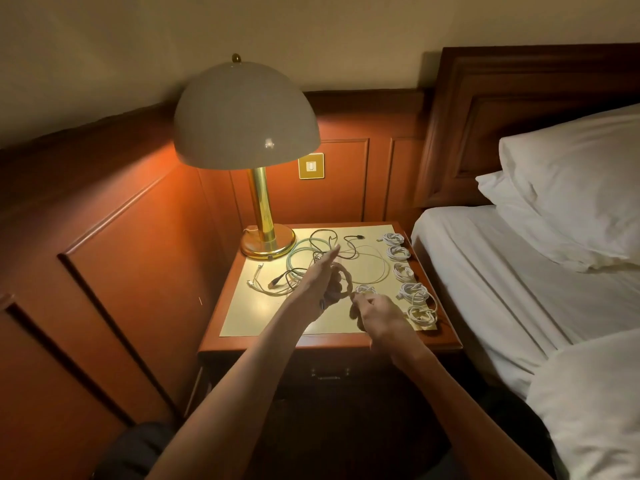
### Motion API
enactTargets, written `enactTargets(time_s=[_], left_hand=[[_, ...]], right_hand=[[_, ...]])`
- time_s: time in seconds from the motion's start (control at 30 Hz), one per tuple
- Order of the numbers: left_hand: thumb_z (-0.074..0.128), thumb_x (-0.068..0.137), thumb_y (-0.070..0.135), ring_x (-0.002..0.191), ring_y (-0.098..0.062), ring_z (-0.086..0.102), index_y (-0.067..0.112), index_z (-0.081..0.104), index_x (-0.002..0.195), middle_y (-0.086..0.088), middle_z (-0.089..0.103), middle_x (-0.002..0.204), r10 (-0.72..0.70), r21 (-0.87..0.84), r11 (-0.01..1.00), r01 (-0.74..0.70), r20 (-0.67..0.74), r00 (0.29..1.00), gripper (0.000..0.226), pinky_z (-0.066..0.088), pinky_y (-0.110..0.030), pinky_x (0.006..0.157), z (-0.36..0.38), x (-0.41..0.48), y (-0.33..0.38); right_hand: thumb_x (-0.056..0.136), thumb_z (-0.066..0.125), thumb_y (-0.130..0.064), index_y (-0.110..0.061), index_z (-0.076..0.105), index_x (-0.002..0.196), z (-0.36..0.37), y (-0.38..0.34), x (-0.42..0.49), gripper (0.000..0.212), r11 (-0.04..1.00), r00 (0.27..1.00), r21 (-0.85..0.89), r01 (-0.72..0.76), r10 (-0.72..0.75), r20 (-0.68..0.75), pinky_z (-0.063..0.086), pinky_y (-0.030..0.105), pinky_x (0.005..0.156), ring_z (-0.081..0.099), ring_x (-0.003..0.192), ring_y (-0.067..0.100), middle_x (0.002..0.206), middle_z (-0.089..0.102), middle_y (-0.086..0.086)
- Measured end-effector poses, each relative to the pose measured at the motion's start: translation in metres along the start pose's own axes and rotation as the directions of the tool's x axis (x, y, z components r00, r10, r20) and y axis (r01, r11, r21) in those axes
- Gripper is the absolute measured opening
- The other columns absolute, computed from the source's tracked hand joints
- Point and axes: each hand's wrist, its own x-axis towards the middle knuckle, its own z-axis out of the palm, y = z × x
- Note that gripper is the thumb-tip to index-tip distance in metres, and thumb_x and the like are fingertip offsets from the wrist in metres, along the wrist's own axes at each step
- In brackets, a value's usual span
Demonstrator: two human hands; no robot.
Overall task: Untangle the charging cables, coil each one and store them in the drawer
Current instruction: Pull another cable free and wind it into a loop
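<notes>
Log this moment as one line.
phase: coiling | left hand: holds dark cable coil | right hand: fingertips at coil, grip unclear | white coils: row along nightstand right edge | tangle: not yet coiled | drawer: shut

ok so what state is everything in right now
lamp: lit
drawer: shut
white coils: coiled, lined up at right
tangle: loose, not coiled
brown cable: looped, part wound
left hand: holds brown cable's loop
right hand: fingers curled, seems to pinch brown cable's end
</notes>
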Motion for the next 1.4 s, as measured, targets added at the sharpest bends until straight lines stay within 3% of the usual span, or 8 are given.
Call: enactTargets(time_s=[0.13, 0.4, 0.53, 0.7, 0.83, 1.03, 1.27, 1.4], left_hand=[[0.045, 0.102, 0.033, 0.049, -0.013, 0.042, 0.018, 0.050, 0.057, 0.000, 0.045, 0.057, 0.092, 0.043, 0.995, -0.093, 0.018, 0.996, 0.047, 0.035, -0.027, 0.053, 0.008, 0.004, -0.003], [0.035, 0.103, 0.048, 0.064, -0.016, 0.057, 0.012, 0.059, 0.070, -0.003, 0.060, 0.067, 0.114, 0.352, 0.923, -0.157, 0.140, 0.984, 0.054, 0.049, -0.032, 0.073, 0.035, 0.022, 0.006], [0.040, 0.103, 0.045, 0.081, -0.017, 0.062, 0.014, 0.070, 0.094, -0.003, 0.069, 0.093, 0.190, 0.690, 0.696, -0.198, 0.089, 0.978, 0.045, 0.049, -0.026, 0.064, 0.040, 0.061, 0.008], [0.060, 0.095, 0.025, 0.078, -0.022, 0.070, 0.014, 0.074, 0.091, -0.004, 0.072, 0.087, 0.213, 0.902, 0.398, -0.166, 0.086, 0.973, 0.018, 0.060, -0.036, 0.069, 0.056, 0.131, -0.006], [0.066, 0.089, 0.042, 0.068, -0.022, 0.059, 0.005, 0.074, 0.084, -0.006, 0.068, 0.076, 0.191, 0.950, 0.270, -0.157, 0.107, 0.976, 0.038, 0.042, -0.029, 0.056, 0.080, 0.160, -0.021], [0.067, 0.081, 0.012, 0.066, -0.019, 0.062, 0.009, 0.077, 0.085, -0.006, 0.073, 0.081, 0.271, 0.938, 0.318, -0.137, 0.049, 0.961, 0.011, 0.051, -0.030, 0.058, 0.083, 0.188, -0.031], [0.071, 0.086, 0.041, 0.095, -0.023, 0.068, 0.008, 0.073, 0.105, -0.005, 0.074, 0.105, 0.310, 0.926, 0.344, -0.157, 0.046, 0.950, 0.038, 0.053, -0.032, 0.077, 0.036, 0.186, 0.016], [0.067, 0.090, 0.019, 0.078, -0.020, 0.073, 0.009, 0.077, 0.091, -0.008, 0.075, 0.083, 0.252, 0.920, 0.353, -0.173, 0.084, 0.964, 0.015, 0.062, -0.035, 0.069, 0.021, 0.174, 0.023]], right_hand=[[0.097, 0.055, -0.046, -0.025, 0.064, 0.099, -0.013, 0.011, 0.018, 0.023, 0.982, 0.971, -0.149, 0.117, -0.145, -0.192, 0.060, 0.040, 0.079, 0.069, 0.084, 0.015, 0.091, 0.073, -0.002], [0.096, 0.065, -0.018, -0.006, 0.075, 0.103, -0.056, 0.024, 0.054, 0.016, 0.927, 0.984, 0.366, 0.077, -0.011, -0.178, 0.059, 0.027, 0.058, 0.075, 0.069, 0.017, 0.078, 0.077, 0.003], [0.093, 0.069, -0.016, -0.006, 0.075, 0.094, -0.082, 0.036, 0.079, 0.012, 0.901, 0.969, 0.432, 0.042, 0.069, -0.238, 0.062, 0.035, 0.064, 0.075, 0.069, 0.026, 0.078, 0.076, 0.011], [0.088, 0.075, -0.024, -0.012, 0.078, 0.093, -0.105, 0.061, 0.116, 0.013, 0.934, 0.933, 0.354, 0.048, 0.084, -0.349, 0.063, 0.044, 0.073, 0.076, 0.074, 0.023, 0.079, 0.077, 0.006], [0.087, 0.076, -0.027, -0.012, 0.079, 0.096, -0.111, 0.076, 0.140, 0.018, 0.922, 0.936, 0.386, 0.037, 0.104, -0.336, 0.062, 0.049, 0.076, 0.076, 0.079, 0.026, 0.082, 0.077, 0.007], [0.087, 0.075, -0.031, -0.015, 0.079, 0.096, -0.113, 0.087, 0.156, 0.019, 0.928, 0.933, 0.370, 0.048, 0.091, -0.349, 0.063, 0.045, 0.078, 0.075, 0.083, 0.023, 0.084, 0.078, 0.002], [0.090, 0.073, -0.017, -0.006, 0.076, 0.095, -0.108, 0.078, 0.166, 0.012, 0.896, 0.949, 0.441, 0.052, 0.094, -0.302, 0.060, 0.029, 0.060, 0.075, 0.071, 0.022, 0.081, 0.077, 0.013], [0.090, 0.073, -0.017, -0.004, 0.076, 0.096, -0.096, 0.069, 0.175, 0.014, 0.899, 0.951, 0.436, 0.029, 0.110, -0.289, 0.061, 0.034, 0.063, 0.074, 0.072, 0.028, 0.079, 0.075, 0.016]])
